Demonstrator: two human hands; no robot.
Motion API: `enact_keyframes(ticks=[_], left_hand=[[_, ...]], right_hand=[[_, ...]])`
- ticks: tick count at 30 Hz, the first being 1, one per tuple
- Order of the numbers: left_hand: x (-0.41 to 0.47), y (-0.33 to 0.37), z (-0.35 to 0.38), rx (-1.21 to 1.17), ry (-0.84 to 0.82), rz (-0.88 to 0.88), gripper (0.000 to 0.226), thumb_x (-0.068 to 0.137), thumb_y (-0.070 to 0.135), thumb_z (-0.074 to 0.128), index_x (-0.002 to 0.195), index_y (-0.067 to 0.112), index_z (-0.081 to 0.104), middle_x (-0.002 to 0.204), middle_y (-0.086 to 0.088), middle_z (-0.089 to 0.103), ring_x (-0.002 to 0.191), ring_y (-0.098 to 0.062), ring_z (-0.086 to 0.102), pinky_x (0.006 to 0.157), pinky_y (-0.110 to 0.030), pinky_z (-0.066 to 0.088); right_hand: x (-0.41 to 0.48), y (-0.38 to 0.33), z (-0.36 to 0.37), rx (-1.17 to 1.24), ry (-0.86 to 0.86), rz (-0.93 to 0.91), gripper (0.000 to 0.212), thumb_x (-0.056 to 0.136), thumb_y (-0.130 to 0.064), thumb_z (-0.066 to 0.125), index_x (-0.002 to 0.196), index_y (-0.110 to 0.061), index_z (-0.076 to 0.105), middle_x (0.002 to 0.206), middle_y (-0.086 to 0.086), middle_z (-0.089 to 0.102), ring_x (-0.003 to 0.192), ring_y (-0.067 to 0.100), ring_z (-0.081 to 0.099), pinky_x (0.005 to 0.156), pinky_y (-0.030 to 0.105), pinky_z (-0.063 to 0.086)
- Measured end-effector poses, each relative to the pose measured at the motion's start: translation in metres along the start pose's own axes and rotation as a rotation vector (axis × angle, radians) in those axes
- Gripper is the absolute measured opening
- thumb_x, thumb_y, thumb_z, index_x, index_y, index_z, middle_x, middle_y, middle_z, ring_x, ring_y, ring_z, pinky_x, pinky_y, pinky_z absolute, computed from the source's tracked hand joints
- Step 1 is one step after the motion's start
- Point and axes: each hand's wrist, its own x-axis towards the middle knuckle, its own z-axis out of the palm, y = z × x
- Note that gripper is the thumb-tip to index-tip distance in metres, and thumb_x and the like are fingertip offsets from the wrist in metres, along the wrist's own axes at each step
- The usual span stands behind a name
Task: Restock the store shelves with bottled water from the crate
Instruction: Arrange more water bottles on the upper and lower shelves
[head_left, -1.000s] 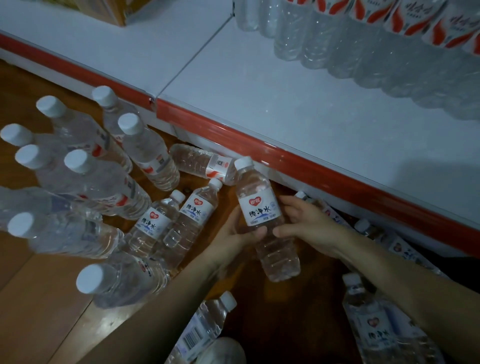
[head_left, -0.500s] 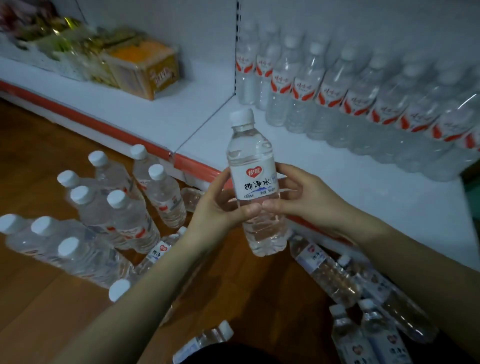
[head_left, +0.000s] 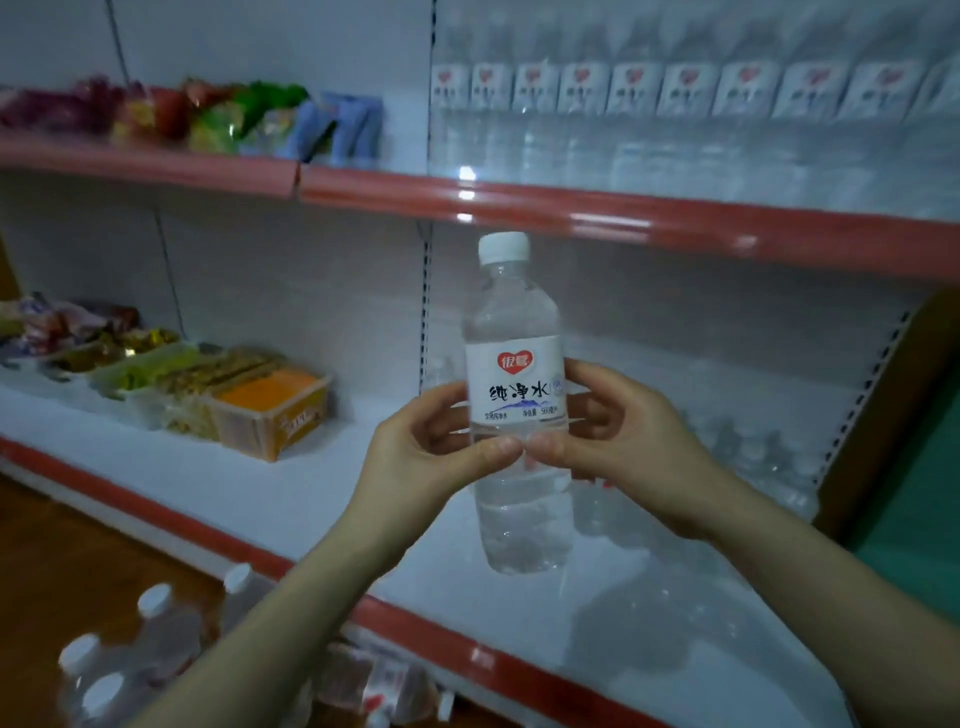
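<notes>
Store shelves (head_left: 597, 213) behind — upright bottle (head_left: 514, 405) pinched between left hand (head_left: 431, 457), right hand (head_left: 623, 447)

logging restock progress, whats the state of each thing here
bottle: upright, capped, full, held in the air
left hand: grips the bottle
right hand: grips the bottle
upper shelf: lined with water bottles
lower shelf: bare in front, bottles at back right
floor bottles: capped, some upright

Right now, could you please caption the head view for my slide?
Left hand and right hand hold a clear, white-capped plastic water bottle upright before red-edged shelves.
</notes>
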Motion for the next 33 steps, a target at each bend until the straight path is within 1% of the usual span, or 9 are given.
enact_keyframes(ticks=[2,8,12,15,19,22,25,28,33], left_hand=[[0.018,0.027,0.008,0.032,-0.034,0.066,0.059,0.055,0.026,0.073,0.112,0.019,0.062,0.099,0.003,0.073,0.087,-0.01,0.07,0.069,-0.019,0.055],[0.069,0.096,0.043,0.048,-0.093,0.233,0.04,0.054,0.031,0.072,0.093,0.022,0.068,0.087,0.005,0.075,0.081,-0.011,0.071,0.064,-0.02,0.055],[0.105,0.14,0.074,0.086,-0.132,0.333,0.032,0.067,0.024,0.072,0.097,0.014,0.068,0.085,0.002,0.075,0.078,-0.012,0.072,0.064,-0.023,0.058],[0.133,0.161,0.105,0.106,-0.128,0.391,0.037,0.071,0.027,0.073,0.104,0.012,0.067,0.086,0.001,0.074,0.078,-0.01,0.071,0.066,-0.023,0.058],[0.173,0.167,0.148,0.115,-0.157,0.376,0.034,0.081,0.028,0.069,0.11,0.012,0.064,0.095,0.001,0.072,0.089,-0.013,0.069,0.077,-0.031,0.057],[0.201,0.168,0.173,0.097,-0.259,0.33,0.032,0.084,0.025,0.065,0.115,0.016,0.06,0.099,0.002,0.069,0.095,-0.013,0.066,0.079,-0.03,0.053],[0.225,0.165,0.186,0.152,-0.417,0.265,0.048,0.082,0.019,0.067,0.127,0.025,0.05,0.109,-0.002,0.067,0.104,-0.018,0.064,0.093,-0.041,0.049],[0.248,0.164,0.204,0.246,-0.526,0.212,0.065,0.08,0.01,0.069,0.13,0.038,0.039,0.109,-0.005,0.066,0.103,-0.02,0.063,0.088,-0.042,0.05],[0.28,0.158,0.234,0.212,-0.529,0.158,0.075,0.08,0.002,0.067,0.138,0.035,0.033,0.108,-0.008,0.066,0.099,-0.02,0.064,0.081,-0.039,0.053]], right_hand=[[0.006,-0.025,-0.015,-0.017,0.042,-0.047,0.049,0.07,-0.014,0.075,0.105,-0.041,0.055,0.091,-0.01,0.074,0.077,0.005,0.07,0.06,0.021,0.056],[0.023,-0.085,-0.066,-0.032,0.182,-0.177,0.05,0.055,-0.032,0.071,0.104,-0.033,0.06,0.087,-0.006,0.075,0.074,0.006,0.07,0.051,0.016,0.048],[0.034,-0.119,-0.108,-0.073,0.273,-0.252,0.038,0.055,-0.034,0.071,0.092,-0.033,0.061,0.081,-0.003,0.075,0.073,0.009,0.071,0.05,0.017,0.051],[0.046,-0.134,-0.144,-0.089,0.356,-0.298,0.045,0.052,-0.035,0.071,0.096,-0.031,0.061,0.089,0.0,0.074,0.084,0.016,0.07,0.067,0.032,0.059],[0.061,-0.138,-0.191,-0.131,0.451,-0.269,0.072,0.055,-0.037,0.073,0.123,-0.02,0.055,0.103,0.005,0.069,0.095,0.024,0.066,0.073,0.038,0.057],[0.072,-0.135,-0.224,-0.174,0.48,-0.255,0.059,0.07,-0.027,0.074,0.124,-0.021,0.052,0.101,0.005,0.07,0.095,0.021,0.066,0.066,0.032,0.054],[0.082,-0.129,-0.251,-0.18,0.51,-0.232,0.052,0.075,-0.019,0.073,0.122,-0.021,0.051,0.097,0.003,0.07,0.091,0.019,0.067,0.074,0.037,0.056],[0.096,-0.124,-0.275,-0.178,0.523,-0.221,0.044,0.077,-0.017,0.072,0.113,-0.026,0.048,0.094,-0.002,0.068,0.088,0.014,0.066,0.073,0.035,0.055],[0.116,-0.114,-0.306,-0.261,0.541,-0.19,0.039,0.08,-0.018,0.068,0.107,-0.033,0.045,0.084,-0.015,0.063,0.078,0.005,0.064,0.061,0.022,0.05]])
